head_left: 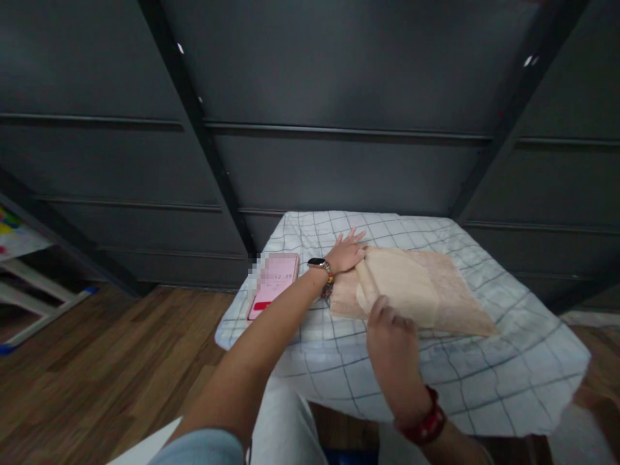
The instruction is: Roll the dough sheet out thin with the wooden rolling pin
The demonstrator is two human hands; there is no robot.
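Pink phone [272,284]: screen text too small to read, upper left corner pixelated; right hand [393,349]: blurred, fingertips apparently tucked behind the beige cloth [416,290]; coloured sheet [14,234]: cut off by the left edge.

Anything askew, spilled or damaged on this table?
Nothing is spilled or damaged. The checked cover is rumpled and hangs unevenly, and the pink phone lies slanted near its left edge. The beige cloth is partly folded, with the left hand flat on it and the right hand at its near edge.
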